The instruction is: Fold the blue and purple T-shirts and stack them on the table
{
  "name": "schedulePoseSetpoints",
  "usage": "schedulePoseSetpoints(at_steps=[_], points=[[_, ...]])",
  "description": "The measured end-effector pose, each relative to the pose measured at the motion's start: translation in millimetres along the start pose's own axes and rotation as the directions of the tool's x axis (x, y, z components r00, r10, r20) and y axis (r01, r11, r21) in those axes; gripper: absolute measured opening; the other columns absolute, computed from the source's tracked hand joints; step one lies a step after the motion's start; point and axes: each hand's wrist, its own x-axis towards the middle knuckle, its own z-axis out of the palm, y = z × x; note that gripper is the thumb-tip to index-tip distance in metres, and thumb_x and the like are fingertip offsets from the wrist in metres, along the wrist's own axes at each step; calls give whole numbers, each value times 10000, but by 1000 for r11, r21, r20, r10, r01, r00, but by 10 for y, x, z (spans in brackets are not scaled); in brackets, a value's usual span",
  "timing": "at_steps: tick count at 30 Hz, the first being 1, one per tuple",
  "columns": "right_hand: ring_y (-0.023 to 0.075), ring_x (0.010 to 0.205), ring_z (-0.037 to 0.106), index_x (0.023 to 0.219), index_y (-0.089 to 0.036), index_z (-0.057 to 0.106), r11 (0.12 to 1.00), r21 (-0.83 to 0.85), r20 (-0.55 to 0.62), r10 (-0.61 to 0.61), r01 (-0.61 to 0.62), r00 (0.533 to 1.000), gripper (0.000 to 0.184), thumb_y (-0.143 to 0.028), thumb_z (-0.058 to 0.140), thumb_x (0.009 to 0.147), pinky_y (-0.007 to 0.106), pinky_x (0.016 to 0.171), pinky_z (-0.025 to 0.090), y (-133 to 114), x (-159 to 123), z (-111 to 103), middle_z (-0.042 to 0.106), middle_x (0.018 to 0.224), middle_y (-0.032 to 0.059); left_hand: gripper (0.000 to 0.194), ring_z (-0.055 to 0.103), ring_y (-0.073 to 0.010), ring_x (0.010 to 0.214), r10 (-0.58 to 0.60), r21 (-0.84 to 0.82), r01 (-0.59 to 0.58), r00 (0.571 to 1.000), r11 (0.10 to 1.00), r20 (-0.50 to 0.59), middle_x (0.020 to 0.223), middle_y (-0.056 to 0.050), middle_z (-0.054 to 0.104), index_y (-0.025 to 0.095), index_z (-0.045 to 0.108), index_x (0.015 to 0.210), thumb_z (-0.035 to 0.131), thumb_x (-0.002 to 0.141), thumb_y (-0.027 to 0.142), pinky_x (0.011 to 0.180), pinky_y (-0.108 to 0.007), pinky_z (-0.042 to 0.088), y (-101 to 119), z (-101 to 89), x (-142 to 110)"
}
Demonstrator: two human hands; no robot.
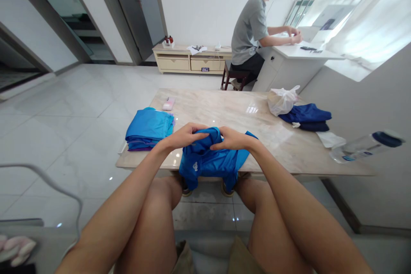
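Observation:
A bright blue garment (210, 162) with a small white logo lies bunched at the near edge of the low marble table (224, 113), part of it hanging over the edge. My left hand (184, 136) is closed on its upper left fold. My right hand (231, 139) grips the cloth just to the right, the two hands almost touching. A folded stack of blue and purple clothes (149, 128) rests on the table's left end, close to my left hand.
A white plastic bag (281, 100) and dark blue clothes (306, 117) lie at the table's right end, with a clear bottle (364, 147) beyond. A pink item (168, 104) sits at the far left. Another person (253, 38) sits at a white desk behind. My knees are under the table.

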Motion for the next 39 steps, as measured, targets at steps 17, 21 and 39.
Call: schedulePoseSetpoints(at_steps=[17, 21, 39], points=[[252, 823, 683, 822, -230, 741, 936, -210, -822, -13, -282, 569, 203, -313, 586, 924, 345, 797, 517, 190, -283, -300, 774, 842, 60, 482, 690, -245, 800, -202, 192, 209, 978, 959, -59, 828, -38, 772, 197, 819, 888, 818, 782, 667, 716, -309, 519, -507, -172, 93], [240, 751, 646, 773, -251, 691, 896, -159, -807, 124, -415, 577, 269, -307, 510, 964, 313, 705, 481, 149, -263, -109, 730, 737, 41, 457, 691, -242, 733, -250, 232, 239, 968, 943, 20, 789, -35, 774, 208, 800, 801, 927, 594, 594, 673, -309, 528, -431, -169, -62], [257, 812, 719, 759, -227, 823, 751, -549, -521, 33, -365, 853, 135, -269, 726, 844, 319, 748, 471, -945, -1712, -176, 813, 813, 85, 203, 742, -317, 1021, 102, 737, 333, 873, 588, -476, 1029, -106, 817, 247, 820, 914, 653, 870, 355, 914, -384, 535, 592, -138, -1581]])
